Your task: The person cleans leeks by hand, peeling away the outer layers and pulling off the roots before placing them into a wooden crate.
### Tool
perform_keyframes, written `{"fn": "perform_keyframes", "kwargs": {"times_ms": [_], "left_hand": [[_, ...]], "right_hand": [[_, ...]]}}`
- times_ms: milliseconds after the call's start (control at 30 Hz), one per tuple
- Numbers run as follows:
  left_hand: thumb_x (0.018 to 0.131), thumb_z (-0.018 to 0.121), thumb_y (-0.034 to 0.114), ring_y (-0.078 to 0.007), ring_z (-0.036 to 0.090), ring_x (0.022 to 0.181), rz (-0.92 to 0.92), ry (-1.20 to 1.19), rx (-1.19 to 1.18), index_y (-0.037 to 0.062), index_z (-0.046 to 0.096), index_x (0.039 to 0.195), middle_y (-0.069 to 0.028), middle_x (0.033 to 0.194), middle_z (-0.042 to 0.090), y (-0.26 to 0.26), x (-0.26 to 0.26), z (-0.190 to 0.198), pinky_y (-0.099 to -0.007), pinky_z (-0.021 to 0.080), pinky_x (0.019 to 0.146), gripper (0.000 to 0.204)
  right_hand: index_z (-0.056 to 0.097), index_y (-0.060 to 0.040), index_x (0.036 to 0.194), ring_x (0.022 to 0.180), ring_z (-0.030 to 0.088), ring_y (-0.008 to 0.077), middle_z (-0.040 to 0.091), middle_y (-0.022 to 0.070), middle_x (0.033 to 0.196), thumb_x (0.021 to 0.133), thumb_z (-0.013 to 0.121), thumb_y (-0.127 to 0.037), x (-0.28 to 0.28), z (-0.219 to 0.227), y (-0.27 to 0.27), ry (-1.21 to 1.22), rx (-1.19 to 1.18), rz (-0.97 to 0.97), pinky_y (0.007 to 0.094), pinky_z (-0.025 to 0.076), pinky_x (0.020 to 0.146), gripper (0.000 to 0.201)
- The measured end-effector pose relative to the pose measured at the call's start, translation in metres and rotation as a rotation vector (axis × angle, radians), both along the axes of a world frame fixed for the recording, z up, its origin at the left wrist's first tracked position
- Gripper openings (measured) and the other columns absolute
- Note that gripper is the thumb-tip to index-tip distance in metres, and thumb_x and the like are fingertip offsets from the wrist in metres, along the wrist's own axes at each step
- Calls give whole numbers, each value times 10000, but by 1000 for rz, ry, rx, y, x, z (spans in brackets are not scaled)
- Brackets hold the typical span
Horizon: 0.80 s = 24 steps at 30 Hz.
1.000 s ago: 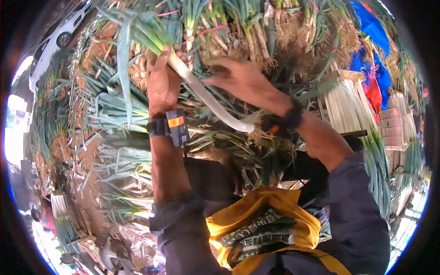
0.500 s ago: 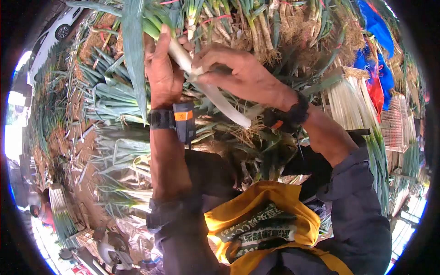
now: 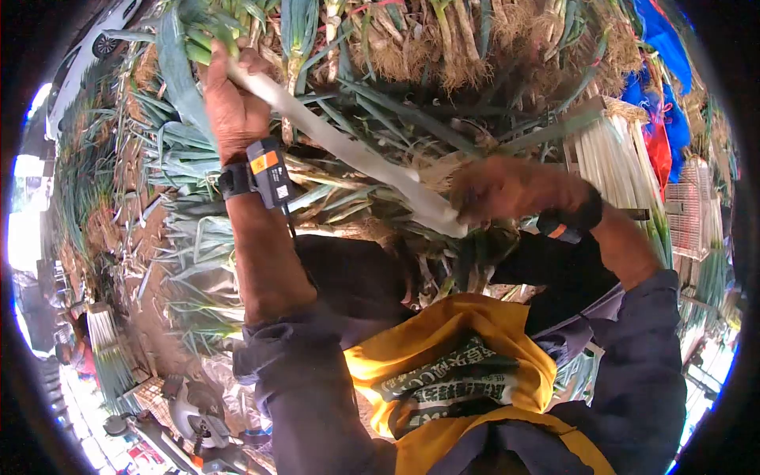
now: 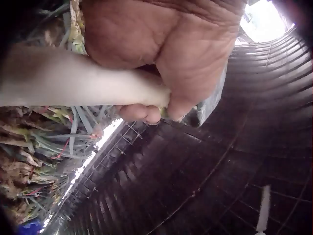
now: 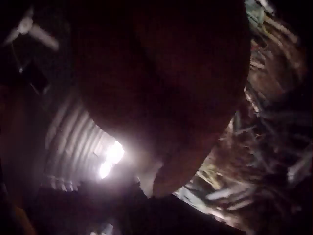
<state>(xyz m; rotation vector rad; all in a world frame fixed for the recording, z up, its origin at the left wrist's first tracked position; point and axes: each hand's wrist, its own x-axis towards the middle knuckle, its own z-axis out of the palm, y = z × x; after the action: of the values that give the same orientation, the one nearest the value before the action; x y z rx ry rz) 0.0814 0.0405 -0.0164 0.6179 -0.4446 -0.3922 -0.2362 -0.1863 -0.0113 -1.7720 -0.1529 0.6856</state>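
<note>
In the head view a long white leek stalk [image 3: 332,138] slants down from upper left to the centre. My left hand [image 3: 236,101] grips it near its green leaves; the left wrist view shows the fingers and thumb of that hand [image 4: 166,39] curled round the white stalk [image 4: 73,81]. At the lower end, by the root, my right hand [image 3: 526,190] is blurred, with its fingertips pinching a pale strip of outer layer. The right wrist view is dark, with the right hand [image 5: 166,93] over a small pale piece [image 5: 148,176].
Bundled leeks with roots [image 3: 459,47] lie along the top. More loose leeks [image 3: 198,253] lie left of centre. A stack of white stalks [image 3: 613,154] stands at the right, near blue and red bags [image 3: 659,146] and a crate [image 3: 687,210].
My right hand has moved down and right along the stalk, from its upper part to the root end. My left hand, still gripping, has shifted left and slightly up with the leek.
</note>
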Motion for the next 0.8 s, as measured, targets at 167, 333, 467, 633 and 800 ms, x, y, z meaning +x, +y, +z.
{"fn": "perform_keyframes", "kwargs": {"times_ms": [167, 333, 467, 633, 800], "left_hand": [[992, 630, 184, -152, 518, 745, 77, -121, 50, 72, 522, 1217, -96, 986, 601, 9, -4, 7, -274, 473, 631, 273], [991, 635, 171, -160, 514, 755, 52, -114, 59, 59, 539, 1227, -109, 987, 607, 14, 11, 2, -276, 475, 643, 278], [992, 637, 185, -156, 493, 771, 70, 15, 41, 85, 541, 1232, -99, 984, 595, 9, 12, 2, -285, 469, 674, 277], [985, 642, 195, -148, 512, 793, 91, -57, 53, 19, 557, 1221, -118, 1014, 617, 23, 15, -2, -282, 483, 734, 307], [1002, 590, 177, -157, 504, 798, 162, -19, 34, 33, 549, 1151, -109, 1003, 601, 34, 24, -5, -285, 469, 722, 212]], "right_hand": [[633, -4, 1045, 885, 678, 352, 679, 161, 883, 912, 684, -160, -62, -144, -22, -203, -745, 373, 442, 542, 733, 211], [622, -14, 1150, 913, 677, 391, 673, 198, 1032, 922, 677, -221, -3, -56, 18, -869, -530, -278, 479, 558, 733, 313], [570, -36, 1279, 896, 684, 384, 666, 206, 1113, 942, 641, -212, 45, -35, 50, -791, -571, -228, 454, 574, 706, 386], [598, -38, 1167, 808, 682, 365, 639, 184, 958, 921, 605, -159, 48, -79, 55, -981, -690, -126, 474, 567, 680, 274], [613, -83, 1043, 810, 680, 309, 610, 121, 931, 903, 638, -190, -25, -126, 13, -792, -797, 203, 455, 547, 675, 178]]}}
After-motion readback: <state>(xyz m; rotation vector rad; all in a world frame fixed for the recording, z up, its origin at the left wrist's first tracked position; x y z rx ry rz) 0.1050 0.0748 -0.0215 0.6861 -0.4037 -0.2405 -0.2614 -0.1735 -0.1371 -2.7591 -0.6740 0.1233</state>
